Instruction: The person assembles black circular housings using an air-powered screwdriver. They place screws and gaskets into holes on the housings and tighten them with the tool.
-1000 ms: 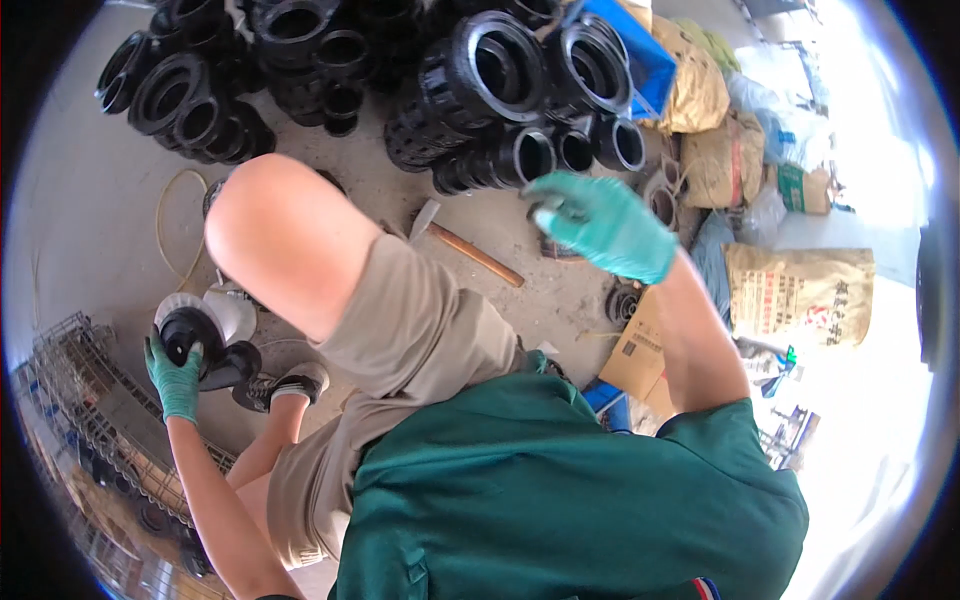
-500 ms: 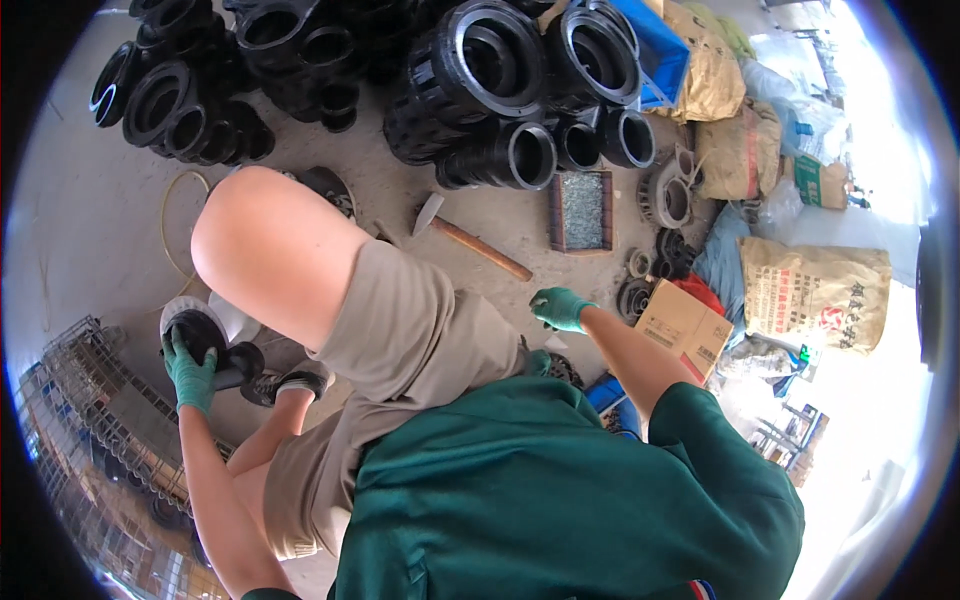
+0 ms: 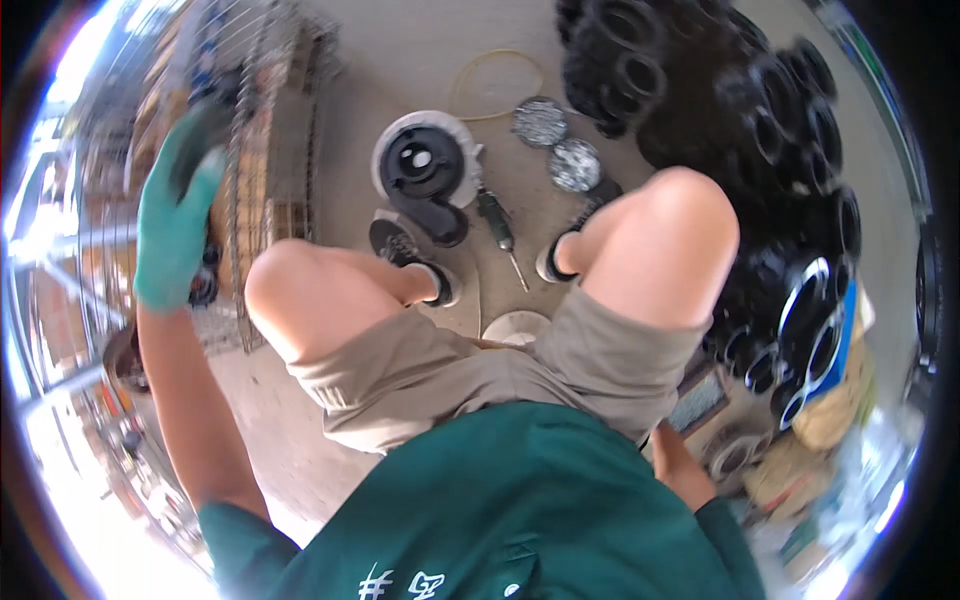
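Black fitting sits on white base — looks placed, rest unclear; left hand beside wire rack — grip too blurred to tell; right hand hidden, can't tell.

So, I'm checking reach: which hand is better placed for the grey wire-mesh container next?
Probably left: the teal-gloved left hand is beside or over the grey wire-mesh container. The right hand is hidden, its bare forearm on the opposite side of the body.
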The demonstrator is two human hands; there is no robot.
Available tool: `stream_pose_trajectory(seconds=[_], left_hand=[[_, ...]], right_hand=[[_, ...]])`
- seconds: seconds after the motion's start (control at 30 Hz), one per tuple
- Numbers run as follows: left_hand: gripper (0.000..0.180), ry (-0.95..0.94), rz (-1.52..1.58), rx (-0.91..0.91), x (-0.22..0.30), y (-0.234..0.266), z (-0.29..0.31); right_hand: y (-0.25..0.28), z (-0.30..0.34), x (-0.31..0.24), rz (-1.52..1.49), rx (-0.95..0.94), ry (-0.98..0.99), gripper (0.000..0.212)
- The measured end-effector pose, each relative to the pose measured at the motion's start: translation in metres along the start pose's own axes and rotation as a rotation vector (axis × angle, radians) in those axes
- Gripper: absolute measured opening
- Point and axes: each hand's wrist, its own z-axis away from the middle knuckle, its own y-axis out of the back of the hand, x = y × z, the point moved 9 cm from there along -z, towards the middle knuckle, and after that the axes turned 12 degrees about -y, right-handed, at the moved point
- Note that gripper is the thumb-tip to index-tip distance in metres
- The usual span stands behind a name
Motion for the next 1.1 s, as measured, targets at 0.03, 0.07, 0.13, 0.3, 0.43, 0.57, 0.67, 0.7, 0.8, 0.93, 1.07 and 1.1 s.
stream_pose_trajectory(seconds=[0.03, 0.07, 0.13, 0.3, 0.43, 0.57, 0.67, 0.7, 0.8, 0.93, 1.07, 1.1], left_hand=[[0.052, 0.009, -0.075, -0.001, -0.003, 0.012, 0.014], [0.051, 0.012, -0.066, -0.048, -0.033, -0.006, 0.018], [0.050, -0.033, -0.190, -0.233, -0.026, -0.025, 0.011], [0.054, -0.080, -0.238, -0.545, -0.111, -0.070, -0.048], [0.054, -0.060, -0.148, -0.748, -0.127, -0.132, -0.121], [0.054, -0.107, -0.139, -0.904, -0.108, -0.186, -0.167], [0.054, -0.150, -0.139, -0.946, -0.080, -0.215, -0.180], [0.054, -0.124, -0.142, -0.976, -0.079, -0.227, -0.186], [0.054, -0.081, -0.181, -0.996, -0.068, -0.225, -0.182], [0.055, -0.001, -0.257, -1.015, -0.071, -0.221, -0.172], [0.056, 0.068, -0.316, -0.985, -0.074, -0.200, -0.164], [0.057, 0.088, -0.323, -0.981, -0.078, -0.197, -0.163]], right_hand=[[-0.006, -0.012, -0.020, 0.302, -0.008, 0.168, 0.028], [-0.022, -0.006, -0.011, 0.858, 0.070, 0.381, 0.028], [-0.042, -0.007, -0.017, 1.269, 0.193, 0.663, 0.028], [-0.026, 0.077, 0.085, -0.362, 0.177, 0.035, 0.029], [-0.158, 0.153, 0.238, -0.785, 0.246, -0.524, 0.033], [-0.322, 0.180, 0.279, -0.494, 0.208, -0.628, 0.034], [-0.401, 0.145, 0.264, -0.984, 0.124, -0.667, 0.037], [-0.407, 0.144, 0.250, -1.096, 0.077, -0.686, 0.035], [-0.403, 0.103, 0.244, -1.124, 0.134, -0.736, 0.033], [-0.414, 0.075, 0.268, -1.177, 0.259, -0.906, 0.034], [-0.361, 0.085, 0.223, -1.639, 0.135, -0.928, 0.047], [-0.353, 0.083, 0.222, -1.669, 0.229, -0.947, 0.051]])
